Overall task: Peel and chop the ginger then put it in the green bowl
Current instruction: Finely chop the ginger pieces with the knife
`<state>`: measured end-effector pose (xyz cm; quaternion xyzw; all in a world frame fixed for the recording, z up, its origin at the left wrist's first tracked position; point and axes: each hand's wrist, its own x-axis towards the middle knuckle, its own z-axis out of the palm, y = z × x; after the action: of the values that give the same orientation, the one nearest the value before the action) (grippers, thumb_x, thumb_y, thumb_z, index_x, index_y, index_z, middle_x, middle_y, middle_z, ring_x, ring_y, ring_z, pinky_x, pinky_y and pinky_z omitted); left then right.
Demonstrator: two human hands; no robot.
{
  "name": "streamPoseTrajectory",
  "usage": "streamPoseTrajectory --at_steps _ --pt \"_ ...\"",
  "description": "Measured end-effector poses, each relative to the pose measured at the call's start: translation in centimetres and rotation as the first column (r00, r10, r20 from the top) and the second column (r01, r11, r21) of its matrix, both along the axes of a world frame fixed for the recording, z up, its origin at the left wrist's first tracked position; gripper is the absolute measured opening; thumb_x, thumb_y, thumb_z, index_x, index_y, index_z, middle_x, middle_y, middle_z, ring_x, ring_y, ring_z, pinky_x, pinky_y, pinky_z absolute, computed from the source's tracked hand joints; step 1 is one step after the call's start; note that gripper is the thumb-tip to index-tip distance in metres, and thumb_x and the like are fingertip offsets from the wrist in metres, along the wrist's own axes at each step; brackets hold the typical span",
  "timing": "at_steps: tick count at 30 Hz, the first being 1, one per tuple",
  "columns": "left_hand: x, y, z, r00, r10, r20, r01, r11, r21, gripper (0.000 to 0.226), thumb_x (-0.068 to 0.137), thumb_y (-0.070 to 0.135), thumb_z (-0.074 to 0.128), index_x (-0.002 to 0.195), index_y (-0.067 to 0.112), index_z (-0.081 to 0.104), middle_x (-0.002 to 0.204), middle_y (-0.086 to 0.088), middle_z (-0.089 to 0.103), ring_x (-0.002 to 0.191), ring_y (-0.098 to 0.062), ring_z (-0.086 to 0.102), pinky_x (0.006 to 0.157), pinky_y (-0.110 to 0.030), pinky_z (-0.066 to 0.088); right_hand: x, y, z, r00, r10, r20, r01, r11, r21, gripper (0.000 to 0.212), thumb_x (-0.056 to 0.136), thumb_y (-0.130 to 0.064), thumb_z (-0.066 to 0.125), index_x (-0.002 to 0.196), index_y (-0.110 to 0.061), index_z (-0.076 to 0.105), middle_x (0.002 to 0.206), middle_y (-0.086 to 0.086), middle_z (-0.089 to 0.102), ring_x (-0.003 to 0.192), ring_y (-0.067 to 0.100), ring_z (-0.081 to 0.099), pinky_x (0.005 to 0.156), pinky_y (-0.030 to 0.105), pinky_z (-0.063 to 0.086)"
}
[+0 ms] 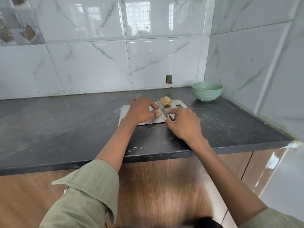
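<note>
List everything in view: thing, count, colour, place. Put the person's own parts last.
Cutting board: one, metallic grey, on the dark countertop, centre.
Ginger piece: one, pale yellow, on the board under the left fingers, beside the blade.
Ginger chunks: a small cluster, count unclear, yellow-tan, at the board's far edge.
Knife: one, silver blade, handle mostly hidden, over the board.
Green bowl: one, pale green, in the back right corner of the counter; contents unclear.
Countertop: one, dark grey, scuffed.
Wall tiles: white marbled, behind and to the right.
Cabinet front: brown wood, below the counter.
Left hand: holds the ginger piece down.
Right hand: grips the knife handle.
Sleeves: two, olive green.
</note>
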<state>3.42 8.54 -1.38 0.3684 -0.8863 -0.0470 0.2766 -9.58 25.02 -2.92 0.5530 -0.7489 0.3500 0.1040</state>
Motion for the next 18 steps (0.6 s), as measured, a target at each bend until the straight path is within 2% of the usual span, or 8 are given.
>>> streamPoseTrajectory --at_steps 3,8,18 --pt "-0.10 -0.06 -0.12 1.000 -0.006 0.016 0.006 0.999 0.036 0.016 0.084 0.046 0.077 0.096 0.036 0.078 0.104 0.023 0.072 0.117 -0.007 0.053 0.104 -0.042 0.027 0.12 -0.09 -0.12 1.000 -0.004 -0.004 0.004 1.000 0.015 0.036 0.089 -0.038 0.059 0.121 -0.038 0.073 0.109 0.003 0.073 0.106 0.029 0.065 0.073 0.032 0.038" --pt "-0.20 -0.03 -0.16 1.000 -0.002 0.000 0.001 0.998 0.062 0.017 0.083 0.047 0.078 0.095 0.036 0.080 0.106 0.023 0.073 0.119 -0.009 0.055 0.094 -0.040 0.026 0.23 -0.29 -0.17 1.000 -0.020 -0.013 0.020 0.999 0.029 0.038 0.089 -0.040 0.057 0.123 -0.040 0.072 0.114 0.004 0.071 0.107 0.029 0.064 0.076 0.034 0.041" --pt "-0.17 0.11 -0.26 0.999 -0.016 -0.033 0.019 0.996 0.092 0.014 0.081 0.047 0.081 0.087 0.035 0.080 0.096 0.024 0.072 0.105 -0.001 0.052 0.088 -0.038 0.025 0.75 -0.28 -0.29 0.999 -0.017 -0.029 0.018 0.999 0.049 0.035 0.093 -0.035 0.055 0.124 -0.041 0.071 0.113 0.006 0.070 0.109 0.031 0.063 0.075 0.034 0.040"
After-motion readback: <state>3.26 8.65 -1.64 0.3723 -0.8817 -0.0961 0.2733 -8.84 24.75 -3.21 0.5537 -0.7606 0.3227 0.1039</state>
